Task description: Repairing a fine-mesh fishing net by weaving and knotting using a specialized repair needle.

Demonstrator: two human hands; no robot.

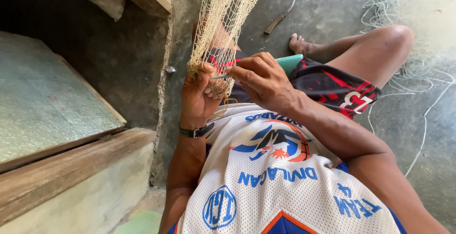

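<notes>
A cream fishing net [227, 10] hangs down from the top of the head view to my lap. My left hand [199, 96] grips its lower edge, fingers closed around the mesh. My right hand [260, 75] sits just to the right, pinching a teal flat netting needle [289, 63] whose thin tip points left into the mesh at my left thumb. A dark watch [195, 131] is on my left wrist. I sit on the floor with my right knee [394, 37] raised.
A small knife [280, 18] lies on the concrete floor beyond my foot. Loose net and line [418, 72] spread over the floor at right. A wooden step [61, 167] and a mottled green panel [42, 101] stand at left.
</notes>
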